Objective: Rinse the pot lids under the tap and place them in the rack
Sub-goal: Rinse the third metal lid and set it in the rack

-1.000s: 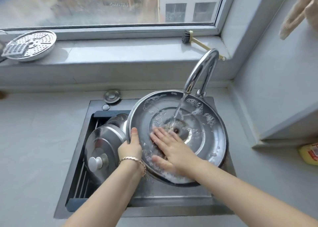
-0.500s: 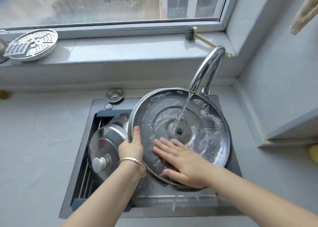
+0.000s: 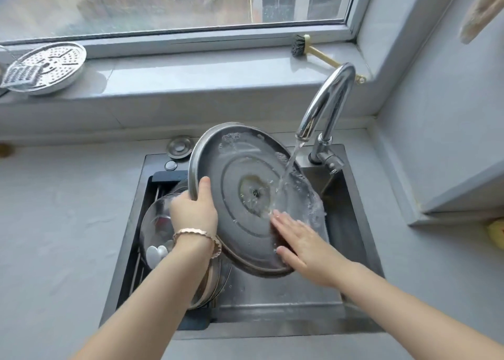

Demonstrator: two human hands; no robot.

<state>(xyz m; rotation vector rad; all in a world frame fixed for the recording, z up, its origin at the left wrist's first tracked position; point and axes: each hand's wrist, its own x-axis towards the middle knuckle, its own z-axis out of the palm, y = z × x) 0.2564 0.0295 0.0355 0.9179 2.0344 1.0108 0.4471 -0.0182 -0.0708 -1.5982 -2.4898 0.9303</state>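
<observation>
right now the large round stainless steel pot lid (image 3: pixel 245 196) is held tilted over the dark steel sink (image 3: pixel 351 196), its hollow underside turned toward the camera and its far rim raised. the left hand (image 3: pixel 195 212) grips the lid's left rim, thumb hooked over onto the inner face and the other fingers curled behind it out of sight; a rose-gold bracelet (image 3: pixel 196 234) sits on that wrist. the right hand (image 3: pixel 297 239) lies flat and open on the lower right part of the inner face, fingers straight and close together, holding nothing. water runs from the curved chrome tap (image 3: pixel 327 108) at the sink's back right corner and strikes the lid just right of its centre, just above the right fingertips, with foam and droplets along the right rim.

in the left part of the sink is a dark drain rack (image 3: pixel 166 175), and in it leans a smaller steel lid with a white knob (image 3: pixel 155 223), partly hidden behind the left forearm. a small round steel cap (image 3: pixel 180 147) sits on the grey tabletop (image 3: pixel 54 223) just behind the sink. on the windowsill (image 3: pixel 191 70) lie a perforated round steel steamer plate (image 3: pixel 54 62) with a small metal grater (image 3: pixel 21 74) resting on it at far left, and a black-bristled brush with a wooden handle (image 3: pixel 300 47) at the right, behind the tap.
</observation>
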